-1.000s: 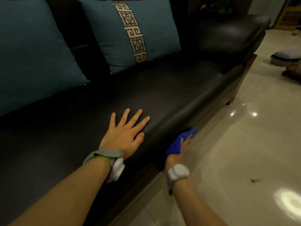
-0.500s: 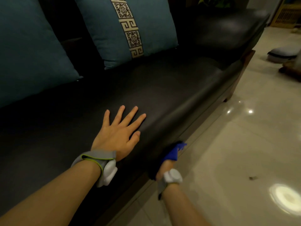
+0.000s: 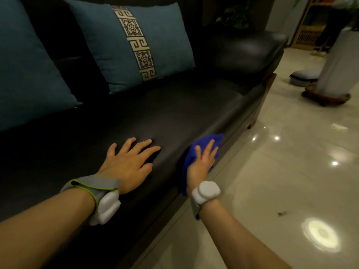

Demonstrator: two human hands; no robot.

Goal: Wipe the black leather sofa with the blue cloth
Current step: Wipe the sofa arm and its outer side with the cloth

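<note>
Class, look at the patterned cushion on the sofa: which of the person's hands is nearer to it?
Left. The left hand rests flat on the seat in front of the patterned cushion; the right hand presses the blue cloth at the seat's front edge, farther away.

On the sofa [image 3: 174, 113] seat, the left hand [image 3: 128, 164] lies flat; right of it, at the sofa's front edge, the right hand [image 3: 202, 162] presses the cloth [image 3: 196, 148]. Two cushions [image 3: 139, 45] lean behind.

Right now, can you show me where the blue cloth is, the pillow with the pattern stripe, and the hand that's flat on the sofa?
blue cloth [image 3: 211, 139]: head view, upper corner beyond the fingers.
patterned pillow [image 3: 165, 43]: head view, plain teal fabric right of the stripe.
left hand [image 3: 127, 165]: head view, back of the hand.
</note>
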